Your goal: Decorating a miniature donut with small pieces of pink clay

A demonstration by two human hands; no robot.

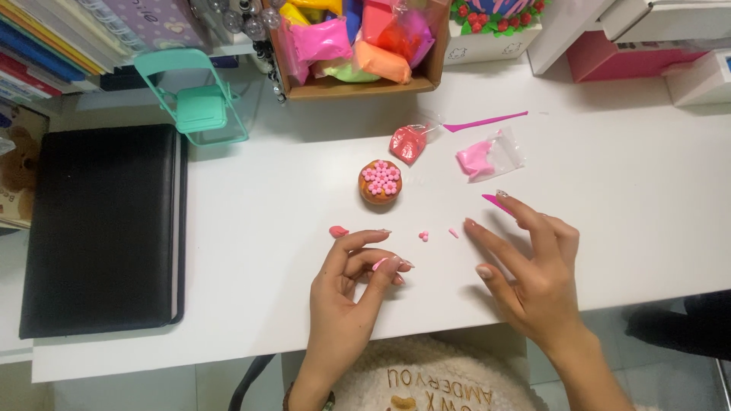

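Appears well along: orange clay cake (380, 182), beyond the left hand (352, 281), already topped with a cluster of pink flowers. Still loose on the bench (266, 251): a small flower (423, 236) and a pink bit (454, 233) between the hands, a pink lump (338, 231) just left of the left fingertips. Left hand pinched shut on a pink clay piece (380, 263). Right hand (533, 266) spread open, empty, near a pink tool (498, 204). Beyond the right hand, a clear bag with pink clay (487, 156); beside it a bag of red clay (409, 143). Farther off, a cardboard box (358, 85) full of coloured clay packs.

Single head-worn camera looks steeply down from close above the fingers (487, 247), facing forward across the white counter (647, 198) beyond them.
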